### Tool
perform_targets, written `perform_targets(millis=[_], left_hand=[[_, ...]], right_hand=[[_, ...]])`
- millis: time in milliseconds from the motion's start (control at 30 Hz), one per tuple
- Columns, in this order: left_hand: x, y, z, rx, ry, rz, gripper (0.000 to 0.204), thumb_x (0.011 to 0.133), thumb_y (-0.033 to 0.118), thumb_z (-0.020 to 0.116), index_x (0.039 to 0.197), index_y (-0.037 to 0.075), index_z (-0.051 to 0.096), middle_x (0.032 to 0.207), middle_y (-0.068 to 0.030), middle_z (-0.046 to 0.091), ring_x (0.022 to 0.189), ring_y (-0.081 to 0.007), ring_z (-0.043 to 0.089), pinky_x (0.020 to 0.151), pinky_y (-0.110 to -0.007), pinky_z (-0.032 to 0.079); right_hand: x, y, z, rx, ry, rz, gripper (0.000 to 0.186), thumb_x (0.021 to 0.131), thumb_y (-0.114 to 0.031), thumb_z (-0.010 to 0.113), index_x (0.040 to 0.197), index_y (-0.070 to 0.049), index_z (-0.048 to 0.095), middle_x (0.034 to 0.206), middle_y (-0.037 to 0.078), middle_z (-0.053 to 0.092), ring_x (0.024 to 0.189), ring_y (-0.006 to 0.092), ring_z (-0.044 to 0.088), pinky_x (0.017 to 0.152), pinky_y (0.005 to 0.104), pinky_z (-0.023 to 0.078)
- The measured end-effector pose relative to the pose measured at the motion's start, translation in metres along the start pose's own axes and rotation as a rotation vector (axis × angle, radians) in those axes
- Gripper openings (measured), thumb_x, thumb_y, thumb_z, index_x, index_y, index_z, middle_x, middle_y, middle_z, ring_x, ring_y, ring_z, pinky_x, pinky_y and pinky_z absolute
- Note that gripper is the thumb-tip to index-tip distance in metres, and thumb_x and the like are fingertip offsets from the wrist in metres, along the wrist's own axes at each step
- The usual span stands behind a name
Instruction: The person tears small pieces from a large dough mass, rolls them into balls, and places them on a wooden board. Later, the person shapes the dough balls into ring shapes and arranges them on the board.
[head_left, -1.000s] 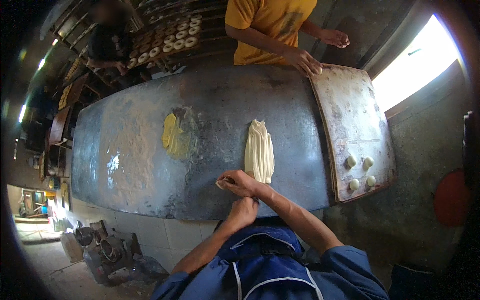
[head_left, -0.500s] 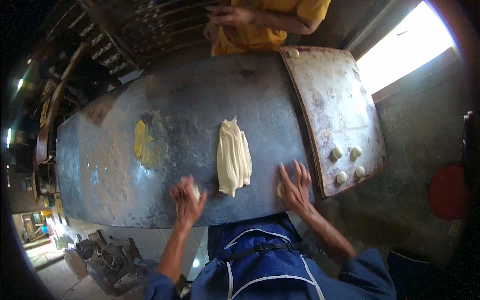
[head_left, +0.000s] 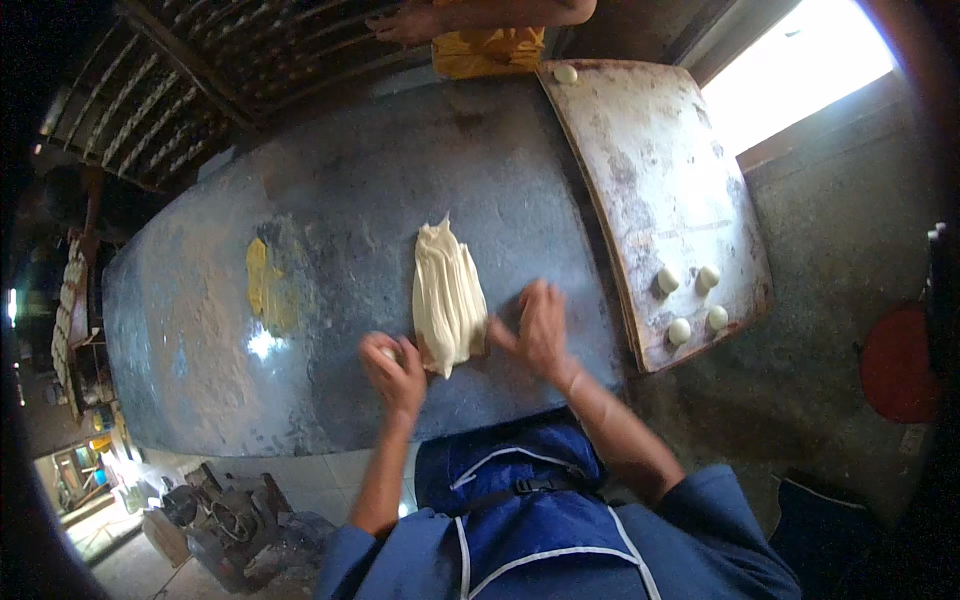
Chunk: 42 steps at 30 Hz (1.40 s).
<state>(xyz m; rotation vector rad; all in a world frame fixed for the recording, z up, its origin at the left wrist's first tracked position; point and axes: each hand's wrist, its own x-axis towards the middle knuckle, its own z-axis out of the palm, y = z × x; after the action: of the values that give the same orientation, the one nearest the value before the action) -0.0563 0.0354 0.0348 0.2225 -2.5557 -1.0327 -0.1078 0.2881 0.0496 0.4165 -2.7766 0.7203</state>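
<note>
A long, ridged slab of pale dough lies on the dark metal tabletop. At its lower left, my left hand is closed around a small pale piece of dough. My right hand is just right of the slab on the table, fingers curled down, thumb toward the slab; whatever lies under it is hidden. A yellow greasy smear and flour dust mark the table's left part.
On the right lies a worn board with several dough balls. Across the table, a person in yellow holds out a forearm. Dark racks stand back left, machinery lower left, a red round object right.
My hands, together a second ago, have parted to either side of the slab; the right then edged inward and up. The person in yellow's hand left the board, where a dough ball now sits.
</note>
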Motion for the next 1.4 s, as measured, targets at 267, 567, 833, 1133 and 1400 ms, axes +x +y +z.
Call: perform_targets(millis=[267,567,833,1133,1400], left_hand=[[-0.006,-0.025,-0.027,0.055,-0.026,0.119,0.043,0.086,0.006,0.076,0.111,0.002,0.041,0.096,-0.0159,0.051,0.088,-0.0352,0.055,0.081,-0.048,0.044],[-0.025,-0.034,-0.055,0.002,-0.150,0.214,0.037,0.088,0.004,0.074,0.106,0.004,0.042,0.098,-0.0164,0.051,0.087,-0.0332,0.054,0.080,-0.046,0.045],[-0.050,-0.032,-0.046,0.004,-0.186,0.306,0.030,0.089,0.006,0.070,0.103,0.003,0.043,0.094,-0.0149,0.048,0.087,-0.0326,0.054,0.079,-0.043,0.045],[-0.066,-0.011,-0.039,0.052,-0.089,0.223,0.024,0.091,0.005,0.068,0.099,0.004,0.045,0.097,-0.0160,0.053,0.088,-0.0338,0.054,0.080,-0.044,0.044],[-0.053,-0.028,-0.058,0.114,-0.126,0.026,0.031,0.089,0.004,0.070,0.111,0.002,0.047,0.102,-0.0155,0.056,0.094,-0.0335,0.057,0.084,-0.046,0.047]], right_hand=[[-0.008,0.051,-0.027,0.015,-0.126,-0.060,0.049,0.076,-0.031,0.083,0.102,-0.003,0.053,0.096,0.018,0.052,0.087,0.0368,0.050,0.080,0.0504,0.042],[-0.035,0.067,-0.043,-0.064,-0.309,0.028,0.035,0.087,-0.027,0.071,0.098,0.000,0.052,0.092,0.018,0.052,0.089,0.0359,0.051,0.076,0.0489,0.040],[-0.091,0.071,-0.004,0.286,-0.188,-0.068,0.039,0.077,-0.017,0.079,0.097,-0.001,0.050,0.088,0.016,0.050,0.086,0.0369,0.051,0.075,0.0487,0.041],[-0.084,0.044,-0.018,0.209,-0.060,-0.072,0.025,0.078,-0.009,0.073,0.090,-0.002,0.051,0.083,0.017,0.049,0.079,0.0376,0.051,0.071,0.0492,0.041],[-0.079,0.025,-0.015,0.212,0.039,-0.118,0.027,0.078,-0.009,0.075,0.091,-0.003,0.052,0.084,0.015,0.050,0.079,0.0377,0.050,0.071,0.0476,0.041]])
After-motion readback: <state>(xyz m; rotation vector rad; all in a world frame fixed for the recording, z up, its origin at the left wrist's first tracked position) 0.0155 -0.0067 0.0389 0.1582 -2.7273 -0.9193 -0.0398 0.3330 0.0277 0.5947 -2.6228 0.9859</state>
